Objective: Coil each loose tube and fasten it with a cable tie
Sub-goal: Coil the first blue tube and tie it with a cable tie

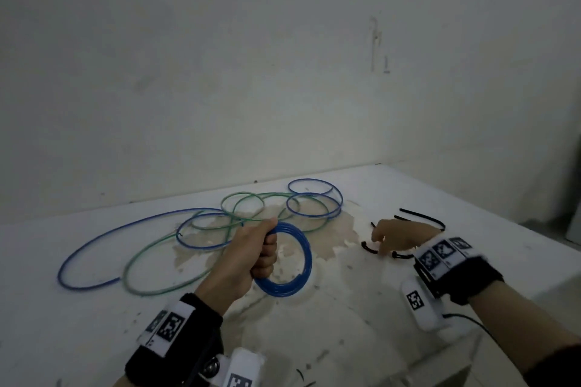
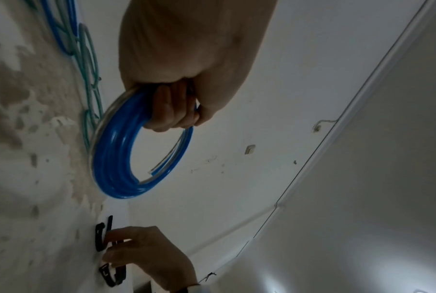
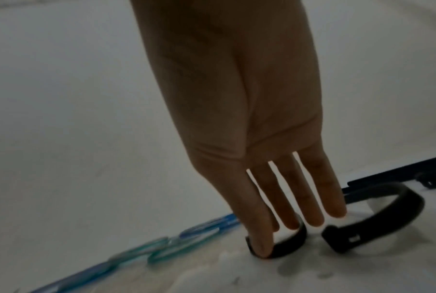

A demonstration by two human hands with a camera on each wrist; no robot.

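Observation:
My left hand (image 1: 256, 250) (image 2: 171, 107) grips a tight coil of blue tube (image 1: 306, 258) (image 2: 111, 158), held upright just above the white table (image 1: 361, 339). My right hand (image 1: 396, 234) (image 3: 294, 222) reaches down to the right with straight fingers. Its fingertip touches a curved black cable tie (image 1: 369, 249) (image 3: 289, 244) lying on the table. A second curled tie (image 1: 402, 256) (image 3: 377, 222) lies just beside it. Loose blue tube (image 1: 94, 245) and loose green tube (image 1: 147, 248) sprawl in loops behind and to the left of the coil.
More black cable ties (image 1: 423, 217) lie straight behind my right hand. The tabletop has a worn brownish patch (image 1: 333, 236) in the middle. A bare wall (image 1: 283, 72) stands right behind the table, and the table's right edge (image 1: 534, 229) runs diagonally.

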